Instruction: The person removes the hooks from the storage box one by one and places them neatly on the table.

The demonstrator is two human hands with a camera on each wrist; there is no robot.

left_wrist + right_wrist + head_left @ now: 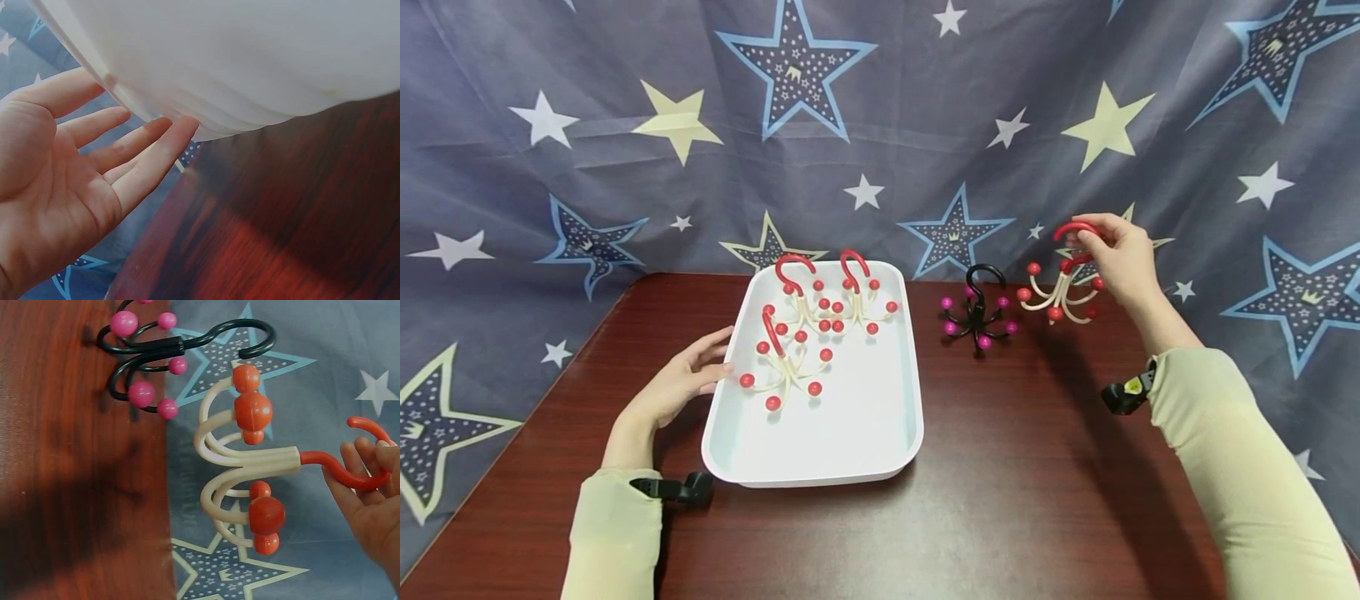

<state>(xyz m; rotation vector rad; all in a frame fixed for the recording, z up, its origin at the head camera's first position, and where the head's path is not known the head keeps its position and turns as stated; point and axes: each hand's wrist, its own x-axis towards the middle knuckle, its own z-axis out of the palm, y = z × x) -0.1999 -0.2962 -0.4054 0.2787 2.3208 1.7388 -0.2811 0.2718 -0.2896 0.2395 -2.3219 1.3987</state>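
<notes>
My right hand (pixel 1123 258) grips the red hook of a cream multi-arm hanger (pixel 1060 292) with red ball tips, holding it above the table on the right. In the right wrist view that hanger (pixel 269 461) hangs from the curled fingers around its red hook (pixel 331 465). Just left of it stands a black hanger (pixel 976 315) with magenta balls, its hook up. At the white tray (pixel 857 433), my left hand (pixel 677 379) touches the left side with extended fingers; the left wrist view has its fingertips (pixel 184 128) against the tray's outer wall. Three red-and-cream hangers (pixel 786 367) sit inside the tray.
The dark reddish-brown table (pixel 1000 500) reaches back to a grey-blue star-patterned cloth (pixel 880 125), which also hangs along both sides. The held hanger is close in front of this cloth. Shadows of the right arm fall across the table.
</notes>
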